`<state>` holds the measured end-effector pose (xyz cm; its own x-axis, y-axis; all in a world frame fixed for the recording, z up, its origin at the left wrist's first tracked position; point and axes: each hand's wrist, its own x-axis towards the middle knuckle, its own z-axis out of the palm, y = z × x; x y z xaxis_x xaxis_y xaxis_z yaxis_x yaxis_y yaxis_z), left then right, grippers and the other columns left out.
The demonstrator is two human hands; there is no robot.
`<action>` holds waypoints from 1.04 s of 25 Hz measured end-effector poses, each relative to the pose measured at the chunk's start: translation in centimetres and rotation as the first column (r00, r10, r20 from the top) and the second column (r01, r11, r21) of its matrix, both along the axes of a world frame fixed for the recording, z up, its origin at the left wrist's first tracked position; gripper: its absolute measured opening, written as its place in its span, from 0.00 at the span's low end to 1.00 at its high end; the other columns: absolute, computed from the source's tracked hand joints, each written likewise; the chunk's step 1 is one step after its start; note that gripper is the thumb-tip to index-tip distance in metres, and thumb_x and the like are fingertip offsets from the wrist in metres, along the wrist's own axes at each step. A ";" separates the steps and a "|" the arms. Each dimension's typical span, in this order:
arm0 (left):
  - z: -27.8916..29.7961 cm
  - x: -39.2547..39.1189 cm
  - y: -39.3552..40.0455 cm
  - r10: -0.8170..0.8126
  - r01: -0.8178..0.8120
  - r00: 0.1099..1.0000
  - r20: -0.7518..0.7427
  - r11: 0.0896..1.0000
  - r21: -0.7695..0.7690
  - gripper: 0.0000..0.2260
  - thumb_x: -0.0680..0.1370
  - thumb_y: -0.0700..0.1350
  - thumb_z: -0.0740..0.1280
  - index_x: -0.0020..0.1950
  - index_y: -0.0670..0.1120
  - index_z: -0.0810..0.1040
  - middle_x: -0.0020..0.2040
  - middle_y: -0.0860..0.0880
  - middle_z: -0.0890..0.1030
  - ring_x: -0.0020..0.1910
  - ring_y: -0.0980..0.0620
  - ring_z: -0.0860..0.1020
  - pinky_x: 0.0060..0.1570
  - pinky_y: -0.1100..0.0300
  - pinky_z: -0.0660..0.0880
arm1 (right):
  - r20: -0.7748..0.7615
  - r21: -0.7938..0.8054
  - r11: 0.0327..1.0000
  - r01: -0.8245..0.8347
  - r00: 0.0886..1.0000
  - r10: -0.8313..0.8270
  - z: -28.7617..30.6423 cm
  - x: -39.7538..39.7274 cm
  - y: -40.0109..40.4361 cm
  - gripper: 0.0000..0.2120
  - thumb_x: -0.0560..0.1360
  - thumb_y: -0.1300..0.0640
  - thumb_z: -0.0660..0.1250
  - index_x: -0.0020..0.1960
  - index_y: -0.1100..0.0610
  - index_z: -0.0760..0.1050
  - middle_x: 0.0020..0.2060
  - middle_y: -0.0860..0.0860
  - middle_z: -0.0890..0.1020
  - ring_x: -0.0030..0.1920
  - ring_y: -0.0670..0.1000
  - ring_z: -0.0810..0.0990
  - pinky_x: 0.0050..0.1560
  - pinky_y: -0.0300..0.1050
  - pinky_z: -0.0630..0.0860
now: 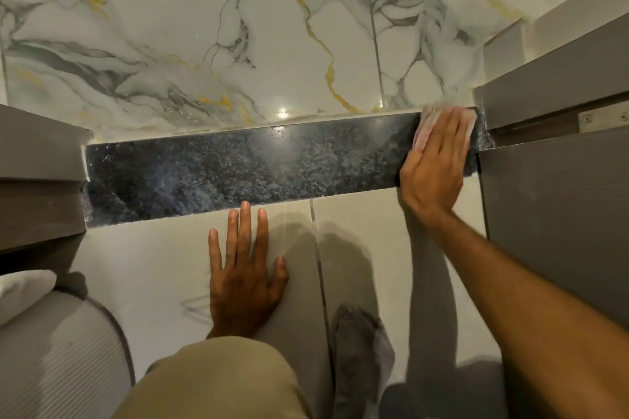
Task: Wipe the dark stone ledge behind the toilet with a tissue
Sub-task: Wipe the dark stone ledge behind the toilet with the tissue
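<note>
Dark stone ledge (238, 163) runs as a speckled, glossy band between the veined marble wall (204, 44) above and the pale tiled face (357, 248) below it, ending at grey panels on either side. At its far right end lies the tissue (430, 126), a pale, crumpled pad pinned flat under the right hand (437, 163). That hand's grip is not pinched around the paper; the fingers lie spread and together press it down against the stone, which suits a sliding wipe more than a lift. Starting hard against the right-hand grey panel (561, 214) looks deliberate, since a pass from that corner could sweep the whole length leftward. The left hand (243, 279) holds nothing: its grip is open, fingers splayed flat on the tiled face just under the ledge, probably bracing the lean forward. Small pale specks show on the stone toward the left end, though whether they are dust, droplets or reflected light is hard to tell. Most of the ledge seems still to need wiping.
</note>
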<state>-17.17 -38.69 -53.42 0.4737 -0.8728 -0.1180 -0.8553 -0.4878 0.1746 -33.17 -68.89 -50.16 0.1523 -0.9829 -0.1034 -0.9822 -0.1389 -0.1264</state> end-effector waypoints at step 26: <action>-1.3 2.3 5.7 0.185 -0.184 0.983 0.011 0.982 -0.047 0.32 0.88 0.57 0.52 0.89 0.44 0.52 0.89 0.38 0.55 0.89 0.38 0.54 0.89 0.40 0.46 | 0.026 -0.023 0.869 -0.494 0.869 0.495 -1.4 17.1 9.1 0.33 0.90 0.52 0.49 0.91 0.61 0.44 0.91 0.63 0.47 0.92 0.65 0.46 0.92 0.66 0.49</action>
